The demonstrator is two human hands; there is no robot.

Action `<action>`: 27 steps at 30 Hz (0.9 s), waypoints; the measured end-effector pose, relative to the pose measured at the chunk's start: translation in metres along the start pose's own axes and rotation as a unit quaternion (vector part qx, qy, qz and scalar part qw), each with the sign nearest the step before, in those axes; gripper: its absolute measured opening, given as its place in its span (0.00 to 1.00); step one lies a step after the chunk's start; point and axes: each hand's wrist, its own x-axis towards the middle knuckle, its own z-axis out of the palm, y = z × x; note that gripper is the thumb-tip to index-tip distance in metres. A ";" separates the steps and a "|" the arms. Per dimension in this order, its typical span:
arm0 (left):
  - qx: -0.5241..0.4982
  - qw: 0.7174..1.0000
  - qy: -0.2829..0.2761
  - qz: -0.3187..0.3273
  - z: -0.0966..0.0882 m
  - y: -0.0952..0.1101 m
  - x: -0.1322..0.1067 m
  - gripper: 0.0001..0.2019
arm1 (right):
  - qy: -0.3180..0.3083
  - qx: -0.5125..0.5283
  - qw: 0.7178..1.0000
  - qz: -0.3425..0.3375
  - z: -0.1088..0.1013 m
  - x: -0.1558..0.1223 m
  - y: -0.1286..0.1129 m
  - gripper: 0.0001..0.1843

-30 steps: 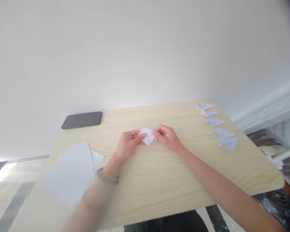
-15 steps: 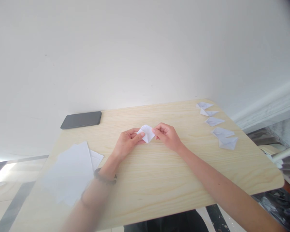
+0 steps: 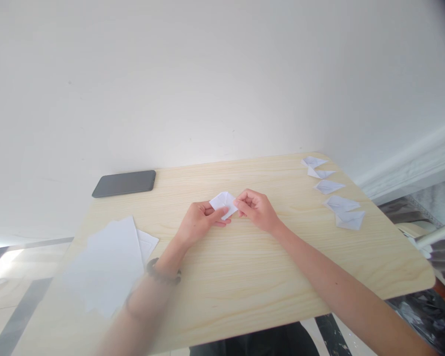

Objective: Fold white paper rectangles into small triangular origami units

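A small piece of folded white paper (image 3: 222, 200) is held between both hands over the middle of the table. My left hand (image 3: 200, 221) grips it from the left, thumb on the near face and fingers behind and below. With thumb and forefinger, my right hand (image 3: 256, 209) pinches the paper's right corner; the other fingers are curled in. A crease shows on the face turned towards me. The fingertips behind the paper are hidden.
Sheets of white paper (image 3: 113, 262) lie at the left of the wooden table (image 3: 222, 282). A dark phone (image 3: 124, 184) rests at the back left. Several folded paper pieces (image 3: 329, 186) are lined up along the right. A white wall (image 3: 207, 84) stands behind the table.
My left thumb has slid right and slightly down across the folded paper, and its fingers have shifted beneath. The right hand keeps its pinch at nearly the same place.
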 end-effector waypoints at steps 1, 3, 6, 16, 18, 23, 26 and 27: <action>0.015 1.000 -0.004 0.000 0.000 0.000 -0.001 0.16 | 0.005 -0.015 1.000 -0.010 0.000 0.000 0.000 0.11; 0.054 0.998 -0.019 -0.005 -0.001 0.001 -0.003 0.16 | 0.015 -0.044 0.999 -0.026 0.001 -0.001 -0.001 0.09; 0.102 0.993 -0.049 -0.015 -0.001 0.002 -0.006 0.16 | 0.013 -0.065 0.997 -0.033 0.002 -0.002 -0.002 0.10; 0.133 0.989 -0.060 -0.012 0.000 0.003 -0.006 0.18 | -0.007 -0.044 0.999 -0.017 0.000 -0.001 -0.005 0.14; 0.114 0.993 -0.033 -0.011 0.000 0.002 -0.006 0.18 | -0.019 -0.043 0.999 -0.022 0.001 0.000 -0.006 0.14; 0.116 0.993 -0.023 0.004 0.000 0.001 -0.006 0.19 | -0.020 -0.098 0.994 -0.052 0.001 -0.001 -0.006 0.15; 0.157 0.987 -0.014 0.020 0.001 0.002 -0.006 0.20 | -0.013 -0.122 0.991 -0.055 0.001 -0.002 -0.006 0.15; 0.156 0.987 -0.010 0.019 0.001 0.003 -0.006 0.21 | -0.012 -0.118 0.992 -0.052 0.001 -0.001 -0.006 0.15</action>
